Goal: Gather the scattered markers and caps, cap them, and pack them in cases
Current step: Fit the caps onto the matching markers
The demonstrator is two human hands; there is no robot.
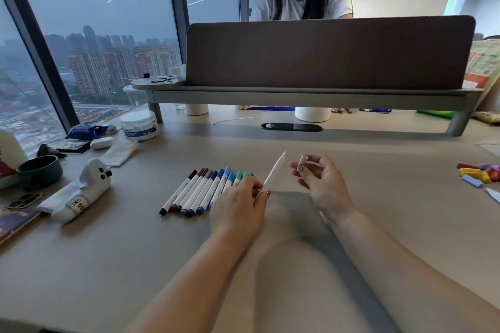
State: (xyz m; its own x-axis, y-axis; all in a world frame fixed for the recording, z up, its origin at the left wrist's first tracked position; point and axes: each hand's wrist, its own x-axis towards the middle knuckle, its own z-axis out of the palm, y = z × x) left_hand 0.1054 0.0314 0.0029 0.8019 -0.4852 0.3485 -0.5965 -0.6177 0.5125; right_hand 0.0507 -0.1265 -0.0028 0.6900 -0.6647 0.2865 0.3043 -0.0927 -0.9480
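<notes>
A: Any cases?
B: Only a white soft case (81,192) well left of the left hand (238,205), lying on the bench (135,251); cannot tell what is inside. Further off that way, a clear jar (139,124) with a white lid, contents unclear.
A: And the marker (274,171)?
B: White, uncapped, tilted up and away, pinched at its lower end in the left hand. Pale cap (302,163) pinched in the right hand (322,181), just right of the tip, apart from it. Just left of the left hand, a row of capped markers (200,189), black through browns and blues to greens.
</notes>
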